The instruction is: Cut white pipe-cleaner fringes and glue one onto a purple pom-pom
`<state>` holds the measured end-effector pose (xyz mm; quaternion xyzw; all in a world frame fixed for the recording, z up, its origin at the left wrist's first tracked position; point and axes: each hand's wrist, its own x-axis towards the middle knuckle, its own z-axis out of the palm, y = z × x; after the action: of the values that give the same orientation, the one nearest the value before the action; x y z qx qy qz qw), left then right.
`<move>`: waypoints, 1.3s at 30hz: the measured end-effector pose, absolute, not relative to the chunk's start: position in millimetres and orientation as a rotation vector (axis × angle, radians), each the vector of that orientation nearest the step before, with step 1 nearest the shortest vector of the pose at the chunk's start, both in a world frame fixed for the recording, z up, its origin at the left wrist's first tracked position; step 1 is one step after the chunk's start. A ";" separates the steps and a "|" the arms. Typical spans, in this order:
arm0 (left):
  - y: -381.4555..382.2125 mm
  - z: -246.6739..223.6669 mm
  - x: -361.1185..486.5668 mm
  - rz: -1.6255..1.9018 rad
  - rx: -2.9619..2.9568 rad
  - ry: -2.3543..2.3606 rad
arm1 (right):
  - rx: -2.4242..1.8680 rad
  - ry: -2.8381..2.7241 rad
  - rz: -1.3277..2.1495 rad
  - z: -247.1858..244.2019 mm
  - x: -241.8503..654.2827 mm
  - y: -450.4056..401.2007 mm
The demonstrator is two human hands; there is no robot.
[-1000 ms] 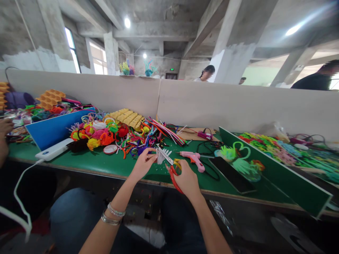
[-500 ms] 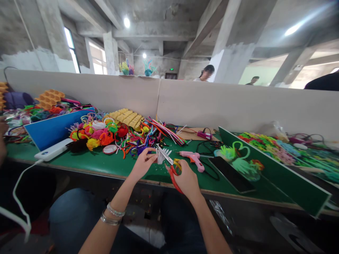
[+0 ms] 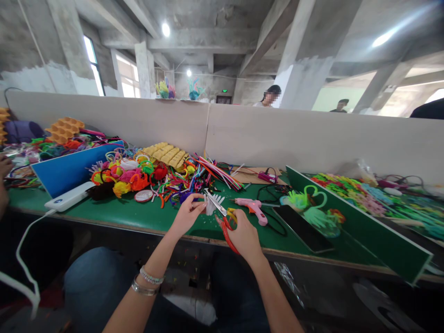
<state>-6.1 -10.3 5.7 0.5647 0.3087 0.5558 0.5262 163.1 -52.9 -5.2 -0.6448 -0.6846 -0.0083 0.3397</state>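
My left hand point(image 3: 186, 215) pinches a small white fuzzy pipe-cleaner piece point(image 3: 210, 210) with several prongs just above the green table. In my right hand point(image 3: 244, 234) is a pair of scissors point(image 3: 226, 223) with red and yellow handles. Its metal blades lie across the white piece, pointing up and left; whether they touch it I cannot tell. Tiny white clippings are scattered around. Right of the blades lies a pink glue gun point(image 3: 253, 208) on the table.
Left of my hands is a pile of colourful pipe-cleaner figures point(image 3: 130, 173), with a bundle of pipe cleaners point(image 3: 222, 173) behind. A black phone point(image 3: 302, 230) and a green divider board point(image 3: 364, 222) stand right. A blue board point(image 3: 78, 167) and white power bank point(image 3: 69, 196) are left, near another person's hand point(image 3: 4, 165).
My hands, the scissors and the white piece look almost the same as before. At the left edge, the other person's hand has shifted slightly; a person in the background has moved right.
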 end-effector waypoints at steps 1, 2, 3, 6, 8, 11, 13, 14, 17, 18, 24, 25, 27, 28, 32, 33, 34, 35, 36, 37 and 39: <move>-10.3 5.6 -6.0 1.329 1.349 0.733 | -1.676 -1.785 -0.020 -5.4 163.1 -52.9; -10.2 5.4 -5.9 1.327 1.348 0.729 | -1.676 -1.787 -0.018 -5.5 163.0 -53.0; -10.0 5.2 -5.9 1.326 1.348 0.725 | -1.678 -1.786 -0.015 -5.6 162.9 -53.1; -9.4 4.7 -6.0 1.323 1.348 0.724 | -1.688 -1.788 -0.013 -5.5 162.7 -53.6; -9.2 4.6 -6.1 1.323 1.351 0.728 | -1.690 -1.792 -0.007 -4.9 162.6 -54.2; -9.3 4.7 -6.0 1.326 1.352 0.734 | -1.685 -1.790 0.012 -3.6 162.7 -55.1; -9.4 4.7 -6.0 1.327 1.351 0.733 | -1.684 -1.789 0.018 -3.1 162.7 -55.3; -9.3 4.6 -6.0 1.328 1.351 0.730 | -1.685 -1.787 0.016 -3.1 162.6 -55.3; -8.9 4.0 -6.2 1.328 1.350 0.718 | -1.684 -1.784 0.002 -3.5 162.5 -55.0; -8.7 3.8 -6.3 1.328 1.350 0.715 | -1.681 -1.783 -0.002 -3.7 162.4 -54.8; -8.7 3.8 -6.5 1.323 1.354 0.727 | -1.685 -1.781 -0.003 -3.3 162.7 -54.7; -8.9 4.1 -6.5 1.322 1.355 0.728 | -1.684 -1.781 0.000 -2.9 162.7 -55.0; -9.5 4.8 -6.5 1.320 1.353 0.732 | -1.677 -1.781 0.008 -2.2 162.7 -55.5; -9.6 5.0 -6.6 1.320 1.351 0.736 | -1.674 -1.780 0.012 -2.0 162.6 -55.8; -9.5 5.3 -6.9 1.323 1.350 0.749 | -1.663 -1.781 0.034 -1.6 162.3 -56.5; -9.4 5.2 -7.0 1.324 1.353 0.749 | -1.659 -1.784 0.041 -1.7 162.2 -56.4; -9.3 5.1 -7.1 1.322 1.358 0.748 | -1.654 -1.788 0.047 -1.7 162.2 -56.3; -9.2 5.0 -7.2 1.321 1.362 0.748 | -1.648 -1.793 0.052 -1.6 162.1 -56.1; -9.1 4.9 -7.3 1.321 1.365 0.749 | -1.641 -1.797 0.054 -1.6 162.1 -55.8; -9.0 4.8 -7.3 1.321 1.367 0.751 | -1.636 -1.801 0.053 -1.5 162.0 -55.5; -8.8 4.5 -7.4 1.322 1.372 0.753 | -1.637 -1.809 0.048 -1.3 161.9 -54.9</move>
<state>-7.4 -8.8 4.5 0.5720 0.3140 0.5512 0.5199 161.9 -54.9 -1.3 -0.6300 -0.6963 0.0185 0.3434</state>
